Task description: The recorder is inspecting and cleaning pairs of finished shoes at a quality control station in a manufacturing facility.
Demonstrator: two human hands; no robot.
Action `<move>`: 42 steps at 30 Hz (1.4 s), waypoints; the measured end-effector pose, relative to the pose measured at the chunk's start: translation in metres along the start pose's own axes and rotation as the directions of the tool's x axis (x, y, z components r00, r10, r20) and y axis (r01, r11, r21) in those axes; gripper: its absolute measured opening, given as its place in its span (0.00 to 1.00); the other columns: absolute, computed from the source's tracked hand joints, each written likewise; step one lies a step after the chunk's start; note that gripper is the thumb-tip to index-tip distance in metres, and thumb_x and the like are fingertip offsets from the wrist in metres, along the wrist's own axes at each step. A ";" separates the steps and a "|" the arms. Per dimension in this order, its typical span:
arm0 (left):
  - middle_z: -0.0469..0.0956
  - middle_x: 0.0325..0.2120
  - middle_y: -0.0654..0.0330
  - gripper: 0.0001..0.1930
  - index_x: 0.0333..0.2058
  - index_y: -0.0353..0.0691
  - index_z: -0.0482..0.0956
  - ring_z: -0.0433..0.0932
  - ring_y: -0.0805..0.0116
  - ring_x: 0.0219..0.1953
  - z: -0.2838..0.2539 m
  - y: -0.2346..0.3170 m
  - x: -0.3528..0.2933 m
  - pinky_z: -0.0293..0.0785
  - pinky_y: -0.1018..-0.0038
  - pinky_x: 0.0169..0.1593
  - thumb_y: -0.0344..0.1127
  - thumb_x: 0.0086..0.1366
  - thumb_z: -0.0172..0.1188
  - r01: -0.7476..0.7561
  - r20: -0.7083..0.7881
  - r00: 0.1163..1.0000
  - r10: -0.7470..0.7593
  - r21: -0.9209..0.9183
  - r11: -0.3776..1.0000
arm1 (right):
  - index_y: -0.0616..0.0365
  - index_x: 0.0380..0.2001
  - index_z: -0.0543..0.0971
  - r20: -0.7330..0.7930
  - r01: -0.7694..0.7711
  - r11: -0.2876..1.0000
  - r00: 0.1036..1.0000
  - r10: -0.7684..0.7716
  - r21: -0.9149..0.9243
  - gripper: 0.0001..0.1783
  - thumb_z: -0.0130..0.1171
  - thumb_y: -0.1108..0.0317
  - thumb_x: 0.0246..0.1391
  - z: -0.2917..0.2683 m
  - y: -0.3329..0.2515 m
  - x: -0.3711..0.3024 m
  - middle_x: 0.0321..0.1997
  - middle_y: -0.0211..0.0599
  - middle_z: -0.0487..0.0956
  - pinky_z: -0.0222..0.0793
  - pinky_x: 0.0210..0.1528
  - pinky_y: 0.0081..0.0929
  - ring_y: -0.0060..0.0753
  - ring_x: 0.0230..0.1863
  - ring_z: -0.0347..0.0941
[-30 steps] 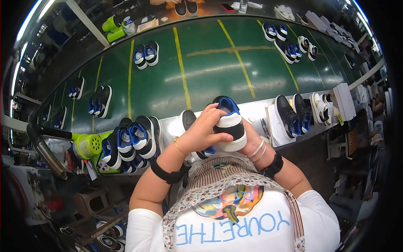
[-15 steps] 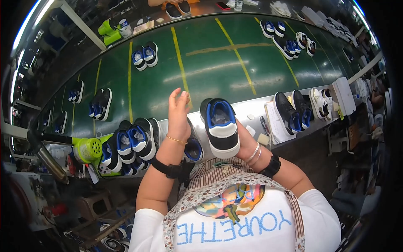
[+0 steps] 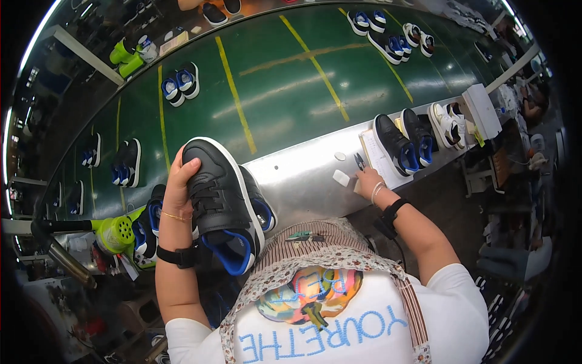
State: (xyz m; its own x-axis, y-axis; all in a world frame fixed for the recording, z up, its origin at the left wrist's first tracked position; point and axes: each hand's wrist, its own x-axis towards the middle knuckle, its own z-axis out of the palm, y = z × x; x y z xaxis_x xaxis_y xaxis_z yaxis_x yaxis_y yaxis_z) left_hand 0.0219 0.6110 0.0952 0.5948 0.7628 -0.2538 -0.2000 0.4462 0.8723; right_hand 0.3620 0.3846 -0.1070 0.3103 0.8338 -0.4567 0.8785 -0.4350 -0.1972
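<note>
My left hand (image 3: 180,185) is closed around the toe end of a black lace-up sneaker (image 3: 221,194) with a white sole and blue lining. It holds the shoe raised, heel toward me. Behind it, partly hidden, another sneaker (image 3: 262,212) rests on the metal ledge. My right hand (image 3: 368,184) is down at the ledge, fingers pinched over a small beige block (image 3: 357,187), mostly covered. Dark thread snips (image 3: 359,161) lie just beyond those fingertips. Beside them are a white rectangular piece (image 3: 341,178) and a white oval piece (image 3: 340,156).
A metal ledge (image 3: 303,176) borders a green belt (image 3: 273,91) with yellow lines and several shoe pairs. On the right, black sneakers (image 3: 397,145) stand on papers (image 3: 377,151), near white shoes (image 3: 445,126). A green blower-like device (image 3: 116,235) and more shoes stand left.
The sneaker has passed from my right hand to my left and turned, its upper now showing. My right hand has moved right, down to the beige block. The view has shifted slightly.
</note>
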 end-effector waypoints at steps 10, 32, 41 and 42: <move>0.72 0.37 0.62 0.33 0.48 0.35 0.65 0.71 0.73 0.40 0.042 0.003 -0.058 0.67 0.75 0.47 0.27 0.40 0.68 0.097 0.141 0.983 -0.117 0.139 0.985 | 0.56 0.39 0.71 -0.388 0.199 0.973 0.893 -0.228 -0.112 0.12 0.48 0.71 0.49 0.001 0.007 -0.026 0.26 0.45 0.73 0.68 0.28 0.37 0.46 0.26 0.71; 0.73 0.39 0.61 0.29 0.47 0.38 0.69 0.71 0.75 0.41 0.051 -0.019 -0.095 0.67 0.78 0.46 0.32 0.44 0.67 0.163 0.245 0.927 -0.283 0.415 0.895 | 0.56 0.39 0.68 -0.489 0.737 0.398 0.667 -0.563 0.547 0.17 0.59 0.67 0.46 -0.159 -0.224 -0.115 0.32 0.41 0.75 0.70 0.33 0.27 0.40 0.32 0.75; 0.74 0.38 0.61 0.29 0.47 0.38 0.70 0.71 0.75 0.41 0.052 -0.017 -0.088 0.67 0.79 0.46 0.33 0.43 0.68 0.152 0.288 0.900 -0.326 0.494 0.856 | 0.57 0.36 0.69 -0.533 0.771 0.405 0.634 -0.561 0.491 0.15 0.60 0.69 0.44 -0.159 -0.221 -0.118 0.32 0.41 0.75 0.71 0.31 0.27 0.40 0.30 0.75; 0.74 0.38 0.61 0.29 0.47 0.38 0.70 0.71 0.75 0.41 0.052 -0.015 -0.088 0.67 0.79 0.46 0.33 0.43 0.68 0.160 0.290 0.898 -0.330 0.484 0.860 | 0.57 0.36 0.69 -0.519 0.770 0.412 0.634 -0.573 0.487 0.16 0.61 0.70 0.43 -0.162 -0.223 -0.117 0.31 0.40 0.75 0.71 0.32 0.27 0.40 0.31 0.75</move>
State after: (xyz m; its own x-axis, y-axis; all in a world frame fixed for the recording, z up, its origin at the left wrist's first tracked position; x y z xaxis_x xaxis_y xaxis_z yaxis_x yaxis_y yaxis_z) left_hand 0.0131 0.5128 0.1258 0.8260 0.4024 -0.3948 0.2998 0.2795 0.9121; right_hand 0.1886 0.4396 0.1308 -0.1179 0.9545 0.2738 0.4243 0.2977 -0.8552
